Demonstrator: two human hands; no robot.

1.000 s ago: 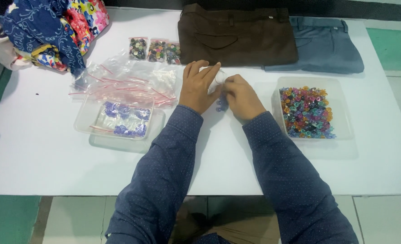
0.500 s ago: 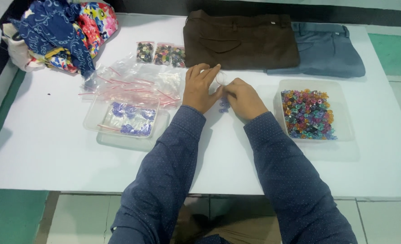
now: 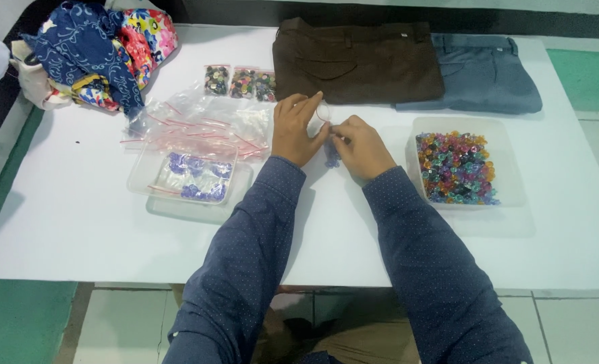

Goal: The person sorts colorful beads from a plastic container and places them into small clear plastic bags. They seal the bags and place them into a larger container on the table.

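I see both hands, left hand point(image 3: 298, 131) and right hand point(image 3: 361, 145), fingers pinching a small clear bag point(image 3: 321, 116) of purple beads point(image 3: 331, 157) above the white tabletop point(image 3: 77, 216).

Clear zip bags point(image 3: 202, 125) with pink strips heap at upper left centre; three small button packets point(image 3: 240, 82) lie above them; another small bag point(image 3: 328, 138) sits between the hands.

the hands point(image 3: 330, 138) hide most of a small clear bag point(image 3: 322, 113).
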